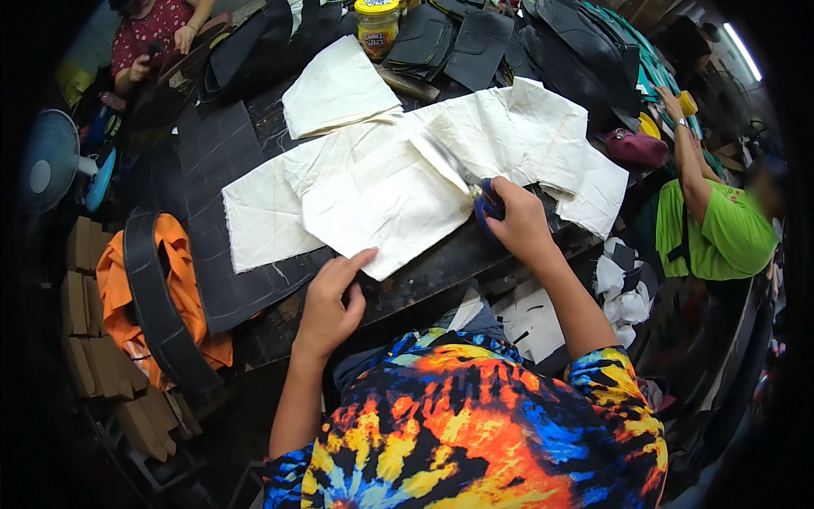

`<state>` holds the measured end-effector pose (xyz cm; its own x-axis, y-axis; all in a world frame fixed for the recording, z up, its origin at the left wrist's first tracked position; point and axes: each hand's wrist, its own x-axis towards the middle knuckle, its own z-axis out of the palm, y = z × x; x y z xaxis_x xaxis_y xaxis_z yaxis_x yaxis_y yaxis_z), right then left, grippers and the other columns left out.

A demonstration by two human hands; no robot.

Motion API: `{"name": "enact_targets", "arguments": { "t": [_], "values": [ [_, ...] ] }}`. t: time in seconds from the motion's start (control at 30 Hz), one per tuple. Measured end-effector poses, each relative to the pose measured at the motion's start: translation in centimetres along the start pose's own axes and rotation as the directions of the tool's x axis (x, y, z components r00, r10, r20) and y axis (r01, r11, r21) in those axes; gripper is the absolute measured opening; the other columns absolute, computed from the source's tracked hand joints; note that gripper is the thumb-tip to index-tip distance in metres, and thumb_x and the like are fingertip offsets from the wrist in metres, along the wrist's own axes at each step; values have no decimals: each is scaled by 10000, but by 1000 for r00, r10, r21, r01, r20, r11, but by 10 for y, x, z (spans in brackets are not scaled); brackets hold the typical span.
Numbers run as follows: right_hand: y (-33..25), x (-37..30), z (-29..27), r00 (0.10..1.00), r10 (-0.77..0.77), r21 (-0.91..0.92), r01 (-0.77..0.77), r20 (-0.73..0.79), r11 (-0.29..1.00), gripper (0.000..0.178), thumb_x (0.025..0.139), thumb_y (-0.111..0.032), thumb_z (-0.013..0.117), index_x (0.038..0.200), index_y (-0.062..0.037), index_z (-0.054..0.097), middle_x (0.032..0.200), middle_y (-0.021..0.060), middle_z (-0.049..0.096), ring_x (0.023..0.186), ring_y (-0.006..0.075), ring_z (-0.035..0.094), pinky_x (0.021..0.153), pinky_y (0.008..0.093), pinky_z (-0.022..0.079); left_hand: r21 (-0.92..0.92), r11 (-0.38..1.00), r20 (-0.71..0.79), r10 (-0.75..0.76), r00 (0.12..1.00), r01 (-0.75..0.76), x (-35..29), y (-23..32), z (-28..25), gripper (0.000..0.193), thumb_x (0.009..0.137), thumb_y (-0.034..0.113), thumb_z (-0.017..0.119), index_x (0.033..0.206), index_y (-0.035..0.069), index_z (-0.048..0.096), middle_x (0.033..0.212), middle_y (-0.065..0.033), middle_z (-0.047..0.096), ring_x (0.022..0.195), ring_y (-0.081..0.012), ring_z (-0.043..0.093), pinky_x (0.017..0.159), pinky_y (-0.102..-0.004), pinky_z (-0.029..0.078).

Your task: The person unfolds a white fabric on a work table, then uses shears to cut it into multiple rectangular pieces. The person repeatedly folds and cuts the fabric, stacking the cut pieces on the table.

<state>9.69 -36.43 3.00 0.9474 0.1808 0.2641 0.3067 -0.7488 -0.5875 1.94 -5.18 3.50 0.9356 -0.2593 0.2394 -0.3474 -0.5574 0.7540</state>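
Nearest the lens is the person's own shirt [475,424], a tie-dye of orange, yellow and blue, with both bare forearms rising from it toward the work.

Beyond it lies the dark tabletop [424,280], scuffed and chalk-marked, its near edge running under the wrists. Spread across its middle is the largest loose thing — a sheet of cream cloth [373,199], thin, creased and raw-edged, overlapping other pale pieces that reach toward the right edge. A smaller folded cream piece [335,85] sits toward the far edge, just beside a yellow-lidded jar [377,25]. Dark cut panels, stiff like leather or board, pile along the far edge. Off the left edge, an orange cloth [182,280] is draped with a wide black strap [157,305].

The left hand [331,310] rests at the near edge, its fingers [356,259] stretched out and pressing a corner of the cloth flat — likely to keep the sheet from shifting. The right hand [517,220] is closed around blue-handled scissors [483,204], whose pale blades point up and left over the cloth, held low so the cut stays close to the surface.

At the right edge another person in a green shirt [721,237] reaches toward the table.
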Motion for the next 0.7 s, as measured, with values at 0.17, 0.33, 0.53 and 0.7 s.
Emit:
{"name": "enact_targets", "arguments": {
  "t": [0.17,0.33,0.53,0.7],
  "values": [
    [10,13,-14,929,371,701,-255,-15,666,177,822,-125,747,909,-45,616,741,-39,564,663,58,512,640,222,434,213,960,-298,241,923,-182,13,9,-12,306,667,-29,746,953,43,664,883,-145,608,825,-326,580,773,-401,459],
    [9,19,-63,832,527,972,58,-173,227,192,810,-66,744,962,-57,627,865,0,625,779,102,621,710,240,508,301,935,-518,324,792,-186,33,32,-44,227,761,-13,761,932,40,620,928,-96,625,876,-234,619,797,-353,481],
    [-8,20,-91,840,405,926,271,-361,264,198,909,-104,697,1057,-5,609,980,121,690,861,177,667,823,319,546,-362,932,-400,-134,907,-22,60,15,-47,107,980,77,585,1031,-5,540,864,-16,591,796,-41,530,701,-201,437],
    [-9,21,-60,891,352,779,3,-286,626,201,852,-91,766,982,-12,634,953,85,703,835,122,648,780,247,495,-339,906,-284,-356,890,254,67,-49,-37,265,971,75,585,1213,-12,523,858,-42,621,744,-38,514,640,-188,410]
  ]
}}
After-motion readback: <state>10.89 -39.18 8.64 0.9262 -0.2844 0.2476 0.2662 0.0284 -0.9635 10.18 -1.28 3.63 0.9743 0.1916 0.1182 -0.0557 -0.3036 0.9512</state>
